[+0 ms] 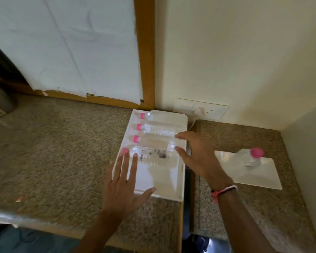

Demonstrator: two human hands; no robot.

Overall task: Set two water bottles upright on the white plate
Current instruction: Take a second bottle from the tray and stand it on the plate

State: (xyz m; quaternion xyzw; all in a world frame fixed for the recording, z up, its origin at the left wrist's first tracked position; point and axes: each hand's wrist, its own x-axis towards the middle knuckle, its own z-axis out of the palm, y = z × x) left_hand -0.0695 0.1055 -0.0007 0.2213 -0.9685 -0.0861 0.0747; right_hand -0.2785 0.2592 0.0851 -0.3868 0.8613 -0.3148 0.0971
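Observation:
A white tray (161, 181) on the granite counter holds several clear water bottles with pink caps lying on their sides. The nearest bottle (153, 155) lies across the tray's middle. My left hand (125, 181) hovers flat over the tray's left edge, fingers spread, fingertips near that bottle's cap end. My right hand (195, 154) is open at the tray's right edge, fingers by the bottle bases, holding nothing. To the right, one bottle (251, 157) stands upright on the white plate (259, 175).
A dark gap (188, 198) splits the left counter from the right counter section. A wall socket with a cord (201, 111) sits behind the tray. A metal vessel (0, 101) stands at far left. Walls close off the back and right.

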